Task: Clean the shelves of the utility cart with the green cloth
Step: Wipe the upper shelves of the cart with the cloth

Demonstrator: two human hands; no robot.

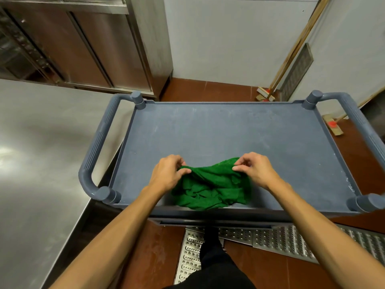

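a steel counter [37, 155] runs along the left, its edge just beside the left handle [98, 147] of the grey utility cart [229, 132]. behind the counter stands a steel cabinet [93, 44] with sliding doors. past the cart's far edge a broom [265, 94] leans against the white wall, a metal grille [296, 71] leans there too, and a second brush with a red fitting [333, 124] lies on the red floor tiles near the right handle [360, 119]. perforated drain grating [270, 238] crosses the floor under the cart's near edge, and a dark trouser leg [214, 265] stands over it.

the cart's top shelf is a shallow rimmed tray with pale scuffs; the only thing in it is the green cloth [210, 188], crumpled near the front edge. the left hand [168, 172] pinches the cloth's left upper edge with curled fingers, and the right hand [255, 167] pinches the right upper edge between thumb and fingertips, lifting that edge while the rest lies bunched on the shelf.
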